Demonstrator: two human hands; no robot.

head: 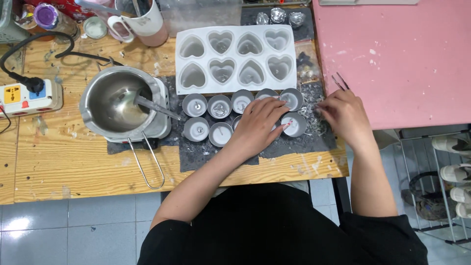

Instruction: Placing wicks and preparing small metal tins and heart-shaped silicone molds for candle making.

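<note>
So from my feed looking down at the bench: my left hand is laid flat, fingers loosely spread, over the small round metal cups sitting in 2 rows on the dark mat. It covers a couple of them, fingertips touching the cup at the right end of the near row. The cups I can see have pale wax and a wick in the middle. My right hand is just beside that, at the mat's right edge, pinching a pair of tweezers whose tips stick up toward the pink table; fingers curled in tight around them.

Right behind the cups is a white silicone mould with 8 heart cavities. Left of the cups, a steel melting pot on a hot plate, spoon resting in it, wire handle pointing toward me. Power strip at the far left edge of the wooden bench
</note>
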